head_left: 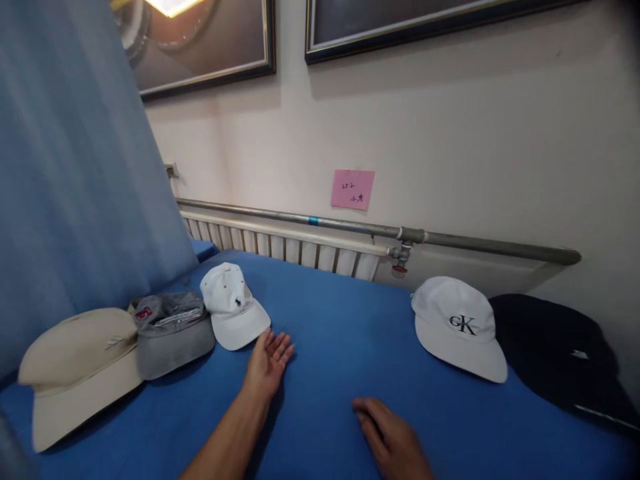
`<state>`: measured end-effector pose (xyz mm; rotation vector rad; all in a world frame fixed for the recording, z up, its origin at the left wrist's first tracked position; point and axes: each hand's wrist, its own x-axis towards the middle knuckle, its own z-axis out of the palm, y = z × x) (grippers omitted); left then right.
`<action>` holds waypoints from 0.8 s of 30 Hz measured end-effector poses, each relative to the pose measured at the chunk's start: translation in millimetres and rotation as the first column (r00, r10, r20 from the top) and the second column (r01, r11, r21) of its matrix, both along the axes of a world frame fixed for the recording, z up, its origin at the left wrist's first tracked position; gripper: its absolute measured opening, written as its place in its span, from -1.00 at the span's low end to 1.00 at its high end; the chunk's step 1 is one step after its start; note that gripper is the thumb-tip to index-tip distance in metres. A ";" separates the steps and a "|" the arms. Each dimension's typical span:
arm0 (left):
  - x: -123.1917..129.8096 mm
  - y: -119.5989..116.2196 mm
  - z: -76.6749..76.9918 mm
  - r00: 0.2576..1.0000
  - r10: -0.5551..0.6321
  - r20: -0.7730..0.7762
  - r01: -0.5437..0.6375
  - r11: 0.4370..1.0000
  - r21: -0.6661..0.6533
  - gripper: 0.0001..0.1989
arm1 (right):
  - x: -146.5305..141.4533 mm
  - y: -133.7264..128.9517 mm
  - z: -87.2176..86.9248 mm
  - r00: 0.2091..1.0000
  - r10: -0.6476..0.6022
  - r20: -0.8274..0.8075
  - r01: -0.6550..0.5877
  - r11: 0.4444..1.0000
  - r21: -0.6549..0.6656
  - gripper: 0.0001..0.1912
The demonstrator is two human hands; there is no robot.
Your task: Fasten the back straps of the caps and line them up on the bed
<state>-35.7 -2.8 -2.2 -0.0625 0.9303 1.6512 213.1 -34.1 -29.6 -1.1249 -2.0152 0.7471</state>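
Note:
My left hand (270,363) is palm up with its fingers spread, and its thumb is at the brim edge of a white cap (233,300) with a small dark horse-rider logo. Whether the thumb touches the brim I cannot tell. Loosely curled, my right hand (395,437) is over the near part of the blue cover (325,333), and nothing shows in its fingers. Left of the white cap are a grey cap (175,340) with a red patch and a beige cap (83,367). On the right lie a white CK cap (457,327) and a dark navy cap (555,357).
A blue curtain (80,167) hangs at the left. Behind the covered surface are a white radiator (290,250), a metal pipe (465,243) and a red-handled valve (399,269). A pink note (353,189) and framed pictures (290,60) are on the wall.

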 end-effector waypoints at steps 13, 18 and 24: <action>-41.1 9.4 -2.0 0.955 0.296 -0.032 -0.292 0.952 0.096 -0.86 | 0.4 3.0 -5.4 1.000 -0.012 0.017 0.013 1.000 -0.027 -0.77; -33.1 8.0 8.5 0.938 0.294 -0.184 -0.259 0.947 0.189 -0.83 | -1.4 1.2 -2.0 0.999 -0.017 -0.039 0.014 0.997 -0.077 -0.78; 6.0 -9.2 16.7 0.908 0.015 -0.420 0.088 0.970 0.226 -0.78 | 0.8 8.0 -0.7 0.951 -0.140 -0.275 0.032 0.930 -0.366 -0.85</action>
